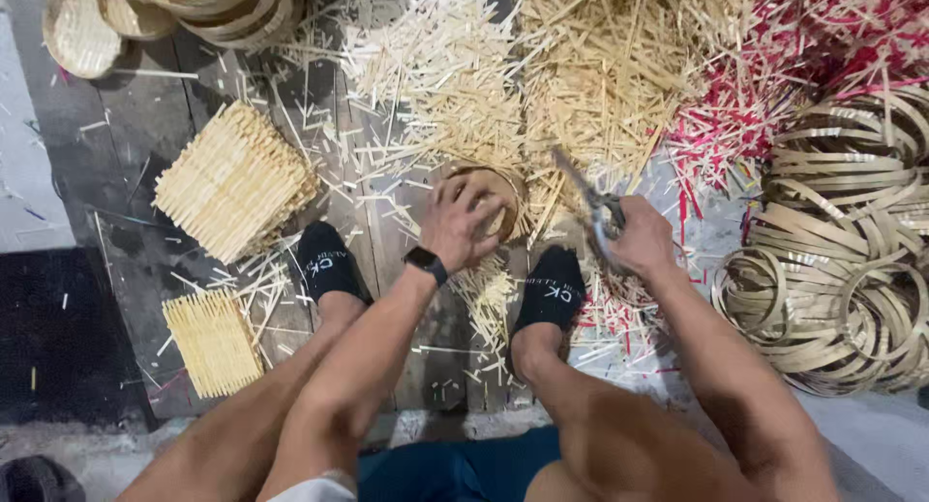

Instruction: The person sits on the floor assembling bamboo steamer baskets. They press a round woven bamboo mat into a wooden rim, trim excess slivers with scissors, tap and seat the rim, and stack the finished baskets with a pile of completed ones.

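My left hand (pixel 455 223), with a black watch on its wrist, grips a small round woven bamboo basket (pixel 498 194) held on the floor between my feet. Only the basket's right rim shows past my fingers. My right hand (pixel 639 236) holds metal scissors (pixel 585 194), whose blades point up and left toward the basket's edge. Both feet in black socks (pixel 552 287) rest on the dark wooden boards just below the basket.
A heap of pale cut bamboo sticks (pixel 542 67) lies ahead, with red-dyed sticks (pixel 764 105) to its right. Coiled bamboo hoops (pixel 842 270) pile at the right. Two square woven mats (pixel 232 178) lie at the left, finished round baskets (pixel 145 14) at the top left.
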`<action>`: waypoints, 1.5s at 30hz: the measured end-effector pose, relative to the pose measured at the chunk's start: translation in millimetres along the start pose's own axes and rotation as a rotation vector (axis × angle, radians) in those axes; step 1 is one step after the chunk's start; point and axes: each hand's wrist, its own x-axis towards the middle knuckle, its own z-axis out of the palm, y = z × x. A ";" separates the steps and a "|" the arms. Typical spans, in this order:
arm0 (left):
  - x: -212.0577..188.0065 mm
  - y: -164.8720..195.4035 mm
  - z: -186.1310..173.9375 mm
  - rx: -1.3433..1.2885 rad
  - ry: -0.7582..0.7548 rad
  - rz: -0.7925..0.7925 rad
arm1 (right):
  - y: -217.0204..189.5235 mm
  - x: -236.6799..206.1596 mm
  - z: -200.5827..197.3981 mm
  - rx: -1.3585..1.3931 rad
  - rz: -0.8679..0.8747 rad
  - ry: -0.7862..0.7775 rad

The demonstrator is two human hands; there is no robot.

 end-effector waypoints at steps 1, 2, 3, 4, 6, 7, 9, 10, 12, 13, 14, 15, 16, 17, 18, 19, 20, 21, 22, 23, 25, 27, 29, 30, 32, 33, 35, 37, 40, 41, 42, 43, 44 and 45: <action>-2.2 6.8 -2.1 0.054 0.018 -0.063 | -8.7 -0.5 -4.4 -0.048 -0.074 0.053; -4.6 15.9 -2.9 0.105 0.032 -0.129 | -17.5 2.7 -6.6 -0.137 -0.170 0.140; -9.2 28.2 -2.0 -0.032 0.105 -0.275 | -26.5 5.7 -4.7 -0.226 -0.264 0.217; -13.0 40.5 0.2 -0.168 0.180 -0.421 | -32.7 9.3 -3.0 -0.314 -0.359 0.296; -14.0 52.2 3.1 -0.275 0.279 -0.534 | -41.8 18.0 5.6 -0.405 -0.365 0.293; -13.4 54.1 4.2 -0.245 0.304 -0.498 | -43.4 23.7 9.4 -0.454 -0.369 0.295; -12.2 49.7 4.9 -0.215 0.306 -0.437 | -40.4 33.1 13.8 -0.488 -0.356 0.247; -12.8 44.0 3.4 -0.213 0.287 -0.412 | -37.2 36.0 14.8 -0.504 -0.351 0.221; -14.8 31.2 -0.5 -0.224 0.249 -0.352 | -26.0 40.5 8.8 -0.464 -0.327 0.118; -16.8 25.9 -2.7 -0.240 0.224 -0.324 | -21.5 41.8 5.6 -0.442 -0.314 0.064; -18.8 22.4 -3.9 -0.257 0.195 -0.296 | -18.1 42.0 3.5 -0.451 -0.348 0.109; -19.4 19.9 -4.6 -0.270 0.175 -0.300 | -16.5 42.9 2.1 -0.461 -0.381 0.157; -19.7 18.0 -5.3 -0.283 0.155 -0.304 | -16.4 43.3 2.5 -0.472 -0.415 0.205; -18.5 16.0 -6.1 -0.296 0.139 -0.307 | -17.8 44.8 3.9 -0.507 -0.391 0.177; -16.8 13.7 -7.5 -0.313 0.110 -0.264 | -21.2 46.5 7.7 -0.541 -0.366 0.148; -15.4 11.3 -9.4 -0.329 0.080 -0.224 | -24.5 48.2 11.6 -0.573 -0.342 0.117; -13.9 9.4 -11.6 -0.344 0.050 -0.184 | -27.1 49.6 15.0 -0.543 -0.385 0.182; -13.0 8.8 -13.4 -0.314 0.035 -0.180 | -28.8 51.0 17.5 -0.513 -0.429 0.246; -12.8 9.3 -14.9 -0.284 0.018 -0.174 | -28.7 52.2 17.6 -0.481 -0.472 0.312; -12.6 10.2 -15.7 -0.253 0.005 -0.163 | -26.6 53.0 15.7 -0.472 -0.361 0.150; -18.3 21.5 -13.4 -0.287 0.140 -0.289 | -19.8 54.0 6.8 -0.443 -0.136 -0.177; -20.1 33.2 -5.3 -0.310 0.235 -0.393 | -14.8 50.4 -1.0 -0.497 -0.254 0.000; -19.4 38.5 3.6 -0.323 0.287 -0.487 | -17.3 48.3 -2.2 -0.516 -0.383 0.168; -19.0 38.5 6.7 -0.324 0.258 -0.446 | -21.7 48.0 0.4 -0.506 -0.454 0.244; -18.3 35.4 10.2 -0.319 0.198 -0.370 | -31.0 48.9 5.1 -0.518 -0.472 0.271; -19.0 33.6 10.3 -0.322 0.188 -0.371 | -35.5 50.5 7.6 -0.539 -0.416 0.228; -19.5 30.2 8.8 -0.325 0.169 -0.367 | -38.0 52.7 5.7 -0.526 -0.281 0.063; -19.2 30.5 7.1 -0.386 0.197 -0.438 | -33.0 53.7 -2.1 -0.461 -0.120 -0.189; -17.5 32.1 5.0 -0.392 0.230 -0.421 | -26.2 52.5 -7.2 -0.546 -0.266 -0.003; -16.9 31.6 4.1 -0.378 0.239 -0.395 | -26.0 52.2 -5.9 -0.535 -0.331 0.059; -16.3 30.4 3.1 -0.403 0.214 -0.382 | -26.9 52.3 -3.2 -0.521 -0.400 0.122; -15.9 27.9 1.5 -0.425 0.188 -0.367 | -28.8 53.0 0.0 -0.504 -0.469 0.187; -16.1 25.0 -0.5 -0.448 0.159 -0.352 | -30.9 54.0 2.8 -0.510 -0.468 0.201; -16.5 22.2 -2.4 -0.454 0.137 -0.346 | -32.4 54.6 4.4 -0.516 -0.464 0.213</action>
